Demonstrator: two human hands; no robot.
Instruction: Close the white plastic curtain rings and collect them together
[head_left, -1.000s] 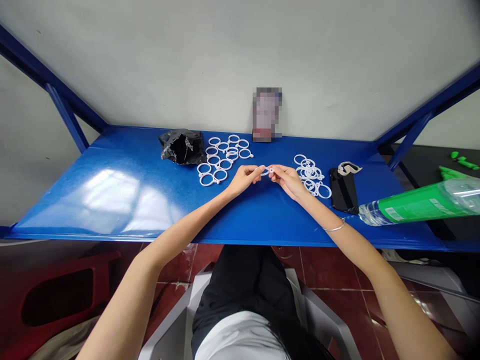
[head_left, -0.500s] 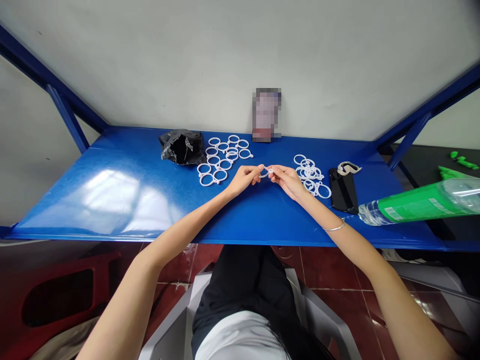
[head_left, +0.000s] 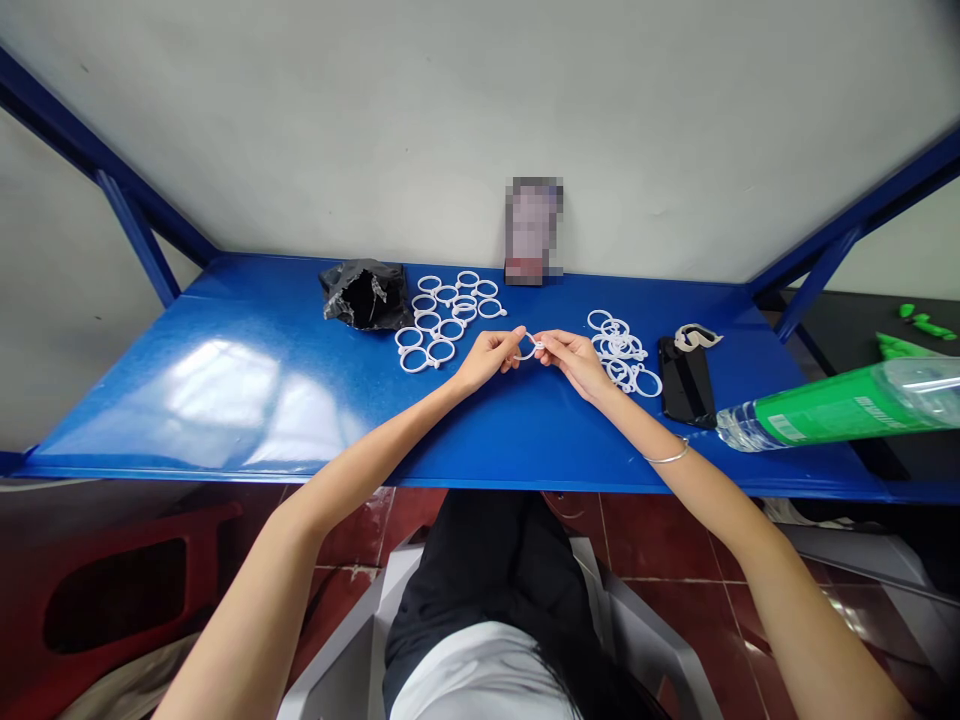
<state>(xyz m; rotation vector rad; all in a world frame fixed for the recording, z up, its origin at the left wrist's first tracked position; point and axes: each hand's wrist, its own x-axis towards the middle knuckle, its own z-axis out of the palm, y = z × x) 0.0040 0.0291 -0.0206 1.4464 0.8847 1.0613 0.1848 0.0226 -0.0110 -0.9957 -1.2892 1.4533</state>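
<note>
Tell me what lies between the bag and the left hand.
A spread of white rings lies on the blue table between the bag and the left hand, as the head view shows.

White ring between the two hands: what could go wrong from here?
1. The white ring is held only at the fingertips of the left hand and right hand; it might slip or flick away.
2. Rings overlap in the right-hand pile, so lifting one could drag others along.
3. The green-labelled bottle is close to the black phone-like object; if knocked, it could hit it.
</note>
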